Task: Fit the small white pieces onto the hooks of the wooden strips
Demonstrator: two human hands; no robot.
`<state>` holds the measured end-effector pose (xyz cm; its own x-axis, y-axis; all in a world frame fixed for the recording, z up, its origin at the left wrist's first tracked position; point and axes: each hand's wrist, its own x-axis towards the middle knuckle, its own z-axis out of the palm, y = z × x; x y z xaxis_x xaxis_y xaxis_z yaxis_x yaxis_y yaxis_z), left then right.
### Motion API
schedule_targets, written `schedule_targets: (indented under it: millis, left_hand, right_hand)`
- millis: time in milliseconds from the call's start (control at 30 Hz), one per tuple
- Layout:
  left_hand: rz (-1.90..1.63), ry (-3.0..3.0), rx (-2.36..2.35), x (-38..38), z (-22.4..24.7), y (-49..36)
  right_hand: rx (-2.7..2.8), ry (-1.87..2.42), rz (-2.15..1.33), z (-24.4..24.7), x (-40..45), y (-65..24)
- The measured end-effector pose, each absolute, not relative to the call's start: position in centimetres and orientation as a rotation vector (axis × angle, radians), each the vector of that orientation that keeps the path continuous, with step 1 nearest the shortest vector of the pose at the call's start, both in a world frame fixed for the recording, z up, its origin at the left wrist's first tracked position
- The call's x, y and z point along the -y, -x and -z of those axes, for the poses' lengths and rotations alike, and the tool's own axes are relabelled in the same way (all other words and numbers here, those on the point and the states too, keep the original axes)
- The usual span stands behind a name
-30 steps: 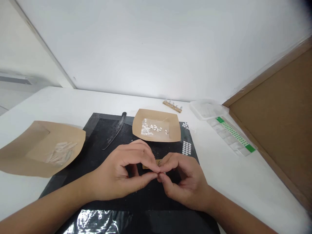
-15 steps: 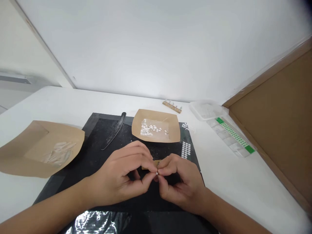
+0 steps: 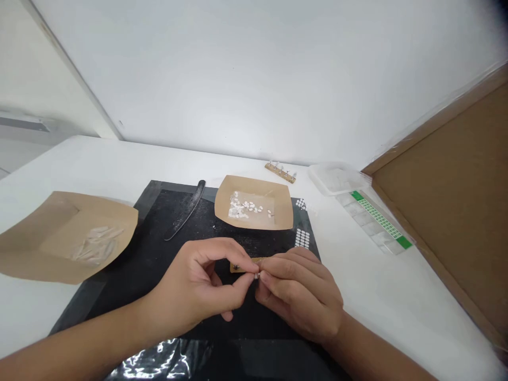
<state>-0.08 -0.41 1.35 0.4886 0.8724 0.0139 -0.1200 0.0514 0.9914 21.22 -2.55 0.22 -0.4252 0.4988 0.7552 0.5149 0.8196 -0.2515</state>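
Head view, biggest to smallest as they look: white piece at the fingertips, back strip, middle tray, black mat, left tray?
1. Black mat
2. Left tray
3. Middle tray: looks smaller but sits farther away, so true sizes are unsure
4. Back strip
5. White piece

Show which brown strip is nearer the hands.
The near strip on the black mat, partly hidden by the left hand; the far strip lies off the mat, by the wall.

No lettering or numbers can be read.
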Motion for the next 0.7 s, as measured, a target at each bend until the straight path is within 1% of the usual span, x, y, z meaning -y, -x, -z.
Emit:
schedule_targets:
  millis: [167,500,700]
  left_hand:
    - [-0.868,-1.157,-0.714,0.5,-1.4,0.1]
    - [-0.89,-1.225,-0.692,0.3,-2.2,0.5]
    - [-0.899,-1.274,-0.739,0.1,-2.3,0.4]
  right_hand:
    - [2.166,0.707,0.137,-1.3,2.7,-21.6]
    - [2.227,0.712,0.292,-2.0,3.0,-21.7]
    - [2.216,0.699,0.318,-1.9,2.7,-21.6]
